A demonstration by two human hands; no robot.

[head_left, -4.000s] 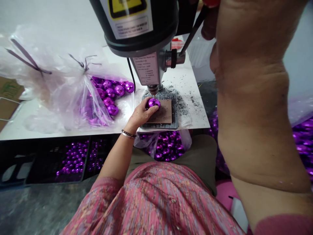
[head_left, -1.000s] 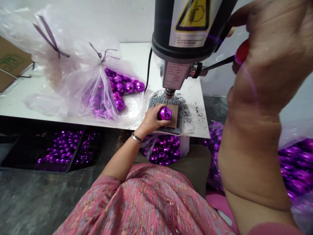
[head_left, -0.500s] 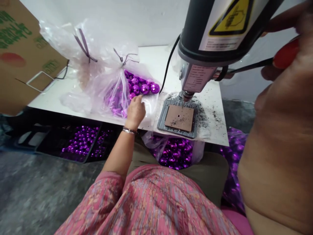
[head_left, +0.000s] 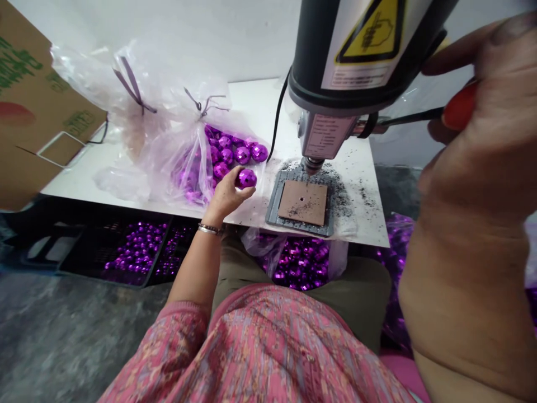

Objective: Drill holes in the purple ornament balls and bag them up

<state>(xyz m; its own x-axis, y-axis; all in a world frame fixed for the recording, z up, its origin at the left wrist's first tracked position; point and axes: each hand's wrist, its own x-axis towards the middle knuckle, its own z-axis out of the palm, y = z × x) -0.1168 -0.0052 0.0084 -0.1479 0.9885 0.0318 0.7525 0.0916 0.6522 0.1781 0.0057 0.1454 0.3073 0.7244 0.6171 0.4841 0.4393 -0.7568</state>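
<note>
Between the thumb and fingers of my left hand [head_left: 230, 193] is a shiny purple faceted ball [head_left: 246, 178]. Beside it, more purple balls [head_left: 226, 155] spill from the mouth of a clear plastic bag [head_left: 161, 162]. My right hand [head_left: 495, 95], large and close at the right, is curled around the red knob [head_left: 460, 106] of a drill press lever. The drill press [head_left: 331, 95] stands over a grey base [head_left: 274, 208] that bears a brown square plate [head_left: 302, 202] with a small hole. The bit is just above the plate.
Dark shavings [head_left: 346, 196] lie around the base on the white table [head_left: 373, 224]. A cardboard box [head_left: 37, 123] stands at the left. Below are a black crate [head_left: 146, 274] of purple balls and an open bag of balls [head_left: 300, 263] at my lap. A black cable hangs behind.
My left hand has come away from the pile with a purple ball in its fingers. The view has shifted slightly; my right hand stays on the knob.
</note>
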